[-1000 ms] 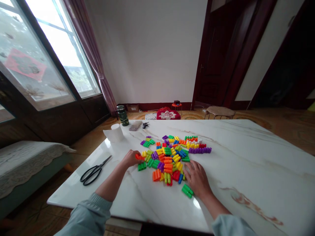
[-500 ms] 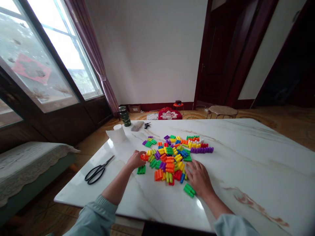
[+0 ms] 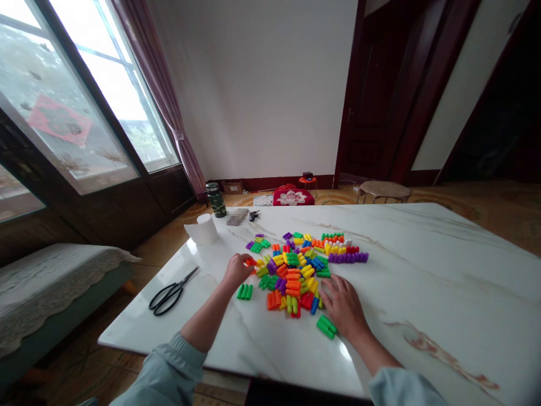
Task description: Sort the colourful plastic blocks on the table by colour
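Observation:
My left hand is closed in a pinch on an orange-red toy block at the left edge of a heap of colourful plastic blocks. Its fingertips partly cover that block. Right of the heap, my right hand lies on the table with fingers apart, close to the blue and yellow-green blocks. A loose green block sits just below the right fingers. Another green block rests below the left hand. Joined rows of blocks, including a purple row, lie at the heap's far right.
Black-handled scissors lie on the marble-patterned table at left. Behind them stand a white paper roll and a camouflage bottle. Keys lie near the far edge, beside a blurred-out object. A round stool stands beyond the table.
My left hand has moved slightly up and away with the orange-red block pinched in its fingers. My right hand stays in about the same place. The view has shifted slightly.

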